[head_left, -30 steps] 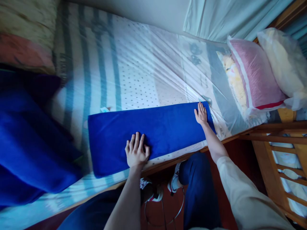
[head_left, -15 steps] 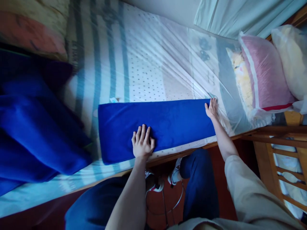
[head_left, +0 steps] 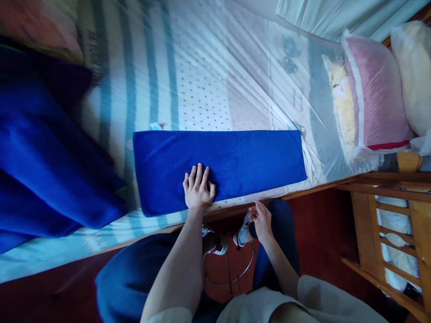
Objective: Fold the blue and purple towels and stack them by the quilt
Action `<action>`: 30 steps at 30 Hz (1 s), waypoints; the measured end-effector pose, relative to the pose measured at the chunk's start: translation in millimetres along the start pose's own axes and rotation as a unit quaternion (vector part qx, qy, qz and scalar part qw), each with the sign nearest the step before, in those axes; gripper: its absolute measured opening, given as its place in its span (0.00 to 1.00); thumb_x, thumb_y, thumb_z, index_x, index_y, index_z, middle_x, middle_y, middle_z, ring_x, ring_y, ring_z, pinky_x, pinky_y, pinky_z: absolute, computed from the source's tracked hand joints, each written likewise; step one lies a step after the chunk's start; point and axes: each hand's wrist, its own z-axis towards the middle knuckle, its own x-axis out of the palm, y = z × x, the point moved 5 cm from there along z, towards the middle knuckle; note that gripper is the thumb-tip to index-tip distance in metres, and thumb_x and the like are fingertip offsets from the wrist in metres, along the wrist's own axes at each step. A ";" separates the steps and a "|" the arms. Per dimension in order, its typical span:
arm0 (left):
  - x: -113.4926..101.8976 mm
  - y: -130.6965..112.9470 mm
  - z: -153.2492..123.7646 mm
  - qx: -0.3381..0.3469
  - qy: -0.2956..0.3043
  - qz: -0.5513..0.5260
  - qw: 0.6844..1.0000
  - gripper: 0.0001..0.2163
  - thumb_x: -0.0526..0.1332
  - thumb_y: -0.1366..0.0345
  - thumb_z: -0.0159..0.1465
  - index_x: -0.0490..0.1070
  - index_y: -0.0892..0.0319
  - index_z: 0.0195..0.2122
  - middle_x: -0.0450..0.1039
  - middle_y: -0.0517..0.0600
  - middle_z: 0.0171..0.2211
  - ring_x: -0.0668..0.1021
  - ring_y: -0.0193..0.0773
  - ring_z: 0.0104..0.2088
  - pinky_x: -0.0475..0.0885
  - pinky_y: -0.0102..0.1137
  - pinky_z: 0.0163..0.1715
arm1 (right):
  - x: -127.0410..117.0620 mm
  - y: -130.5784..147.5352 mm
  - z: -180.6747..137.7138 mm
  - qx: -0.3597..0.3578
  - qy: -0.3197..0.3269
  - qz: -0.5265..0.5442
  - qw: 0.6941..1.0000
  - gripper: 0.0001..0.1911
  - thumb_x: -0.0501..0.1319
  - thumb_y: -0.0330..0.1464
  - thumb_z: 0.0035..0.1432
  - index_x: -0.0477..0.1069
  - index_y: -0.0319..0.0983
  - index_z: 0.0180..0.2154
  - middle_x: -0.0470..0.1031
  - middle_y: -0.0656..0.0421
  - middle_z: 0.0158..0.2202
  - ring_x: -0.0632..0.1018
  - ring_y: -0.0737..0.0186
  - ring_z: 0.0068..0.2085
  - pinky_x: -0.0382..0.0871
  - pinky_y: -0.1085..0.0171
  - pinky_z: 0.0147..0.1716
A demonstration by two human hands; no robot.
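A folded blue cloth lies as a long, flat strip along the near edge of the bed. My left hand rests palm down on its lower left part, fingers spread. Off the bed's edge, above my knee, hovers my right hand, its fingers loosely bent and nothing visible in them; it is apart from the cloth. More blue cloth sits in a loose heap on the bed at the left.
Under the cloths is a striped and dotted bed sheet, creased toward the right. A pink pillow and a cat-print cushion stand at the right. A wooden bed frame with a ladder is at lower right.
My right hand has let go of the cloth's far right corner and come back toward my body, below the bed's edge. My left hand stays on the cloth. The view has shifted slightly.
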 end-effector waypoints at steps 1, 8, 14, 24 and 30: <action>0.2 0.4 -0.1 -0.002 0.001 -0.001 1.000 0.29 0.55 0.61 0.63 0.64 0.55 0.68 0.56 0.55 0.71 0.56 0.52 0.72 0.47 0.54 0.71 | 3.8 0.7 3.9 0.006 0.000 0.007 1.000 0.24 0.72 0.46 0.50 0.77 0.38 0.44 0.80 0.58 0.30 0.78 0.65 0.24 0.69 0.68 0.19; 2.0 3.0 -0.5 0.003 -0.001 -0.006 1.000 0.30 0.56 0.62 0.63 0.64 0.55 0.68 0.56 0.54 0.71 0.56 0.52 0.72 0.46 0.53 0.71 | 31.0 4.6 43.8 0.025 0.014 -0.028 0.999 0.21 0.74 0.47 0.46 0.71 0.38 0.29 0.80 0.58 0.28 0.76 0.68 0.21 0.67 0.70 0.17; 2.4 2.8 -1.2 0.012 -0.011 -0.003 1.000 0.29 0.56 0.63 0.63 0.65 0.58 0.67 0.56 0.56 0.71 0.57 0.53 0.72 0.46 0.52 0.71 | 40.6 6.7 73.5 0.049 -0.044 -0.118 0.991 0.26 0.74 0.45 0.46 0.61 0.40 0.16 0.65 0.65 0.11 0.59 0.75 0.11 0.51 0.71 0.10; 0.5 -4.4 -1.9 0.006 0.016 0.018 1.000 0.29 0.54 0.63 0.64 0.64 0.58 0.67 0.58 0.55 0.70 0.55 0.52 0.72 0.46 0.53 0.71 | 38.1 14.9 77.9 0.052 -0.010 -0.157 0.986 0.22 0.74 0.41 0.46 0.65 0.40 0.17 0.60 0.67 0.09 0.56 0.75 0.12 0.46 0.70 0.09; -2.4 -13.8 8.8 0.061 0.057 0.067 0.994 0.24 0.51 0.65 0.67 0.69 0.56 0.64 0.68 0.53 0.65 0.57 0.49 0.72 0.51 0.51 0.70 | 37.2 10.1 81.4 0.065 -0.028 -0.151 0.986 0.23 0.73 0.41 0.46 0.64 0.41 0.14 0.60 0.67 0.09 0.55 0.74 0.12 0.46 0.69 0.09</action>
